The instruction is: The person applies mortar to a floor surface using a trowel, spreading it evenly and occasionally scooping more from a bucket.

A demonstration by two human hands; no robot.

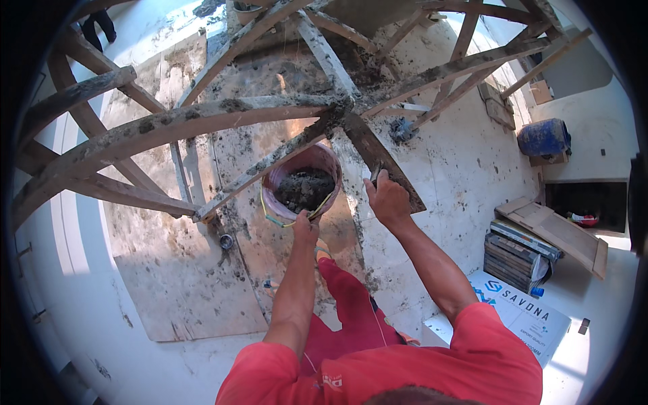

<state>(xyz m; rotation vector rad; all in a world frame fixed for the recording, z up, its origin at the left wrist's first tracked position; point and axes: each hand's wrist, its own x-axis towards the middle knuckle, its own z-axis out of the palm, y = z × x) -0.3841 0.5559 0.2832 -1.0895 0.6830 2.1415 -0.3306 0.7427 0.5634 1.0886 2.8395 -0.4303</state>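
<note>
My left hand [306, 228] is closed on the near rim of a pinkish bucket [332, 159], beside its thin yellow-green handle. Grey wet mortar [305, 189] lies inside the bucket. My right hand [390, 198] is wrapped round the grip of a long, flat, brown plastering float [368, 145]. The float slants from a mortar-smeared joint of the wooden trestle [283, 106] down to the right of my hand. Whether its far end touches the wood I cannot tell. One trestle beam crosses in front of the bucket's far left side.
Mortar-splashed boards [169, 270] cover the floor below. To the right are a blue drum [544, 138], stacked boxes [516, 253] with a leaning wooden panel [560, 229], and a white printed carton [530, 314]. A dark-clothed leg [101, 28] shows at the far left.
</note>
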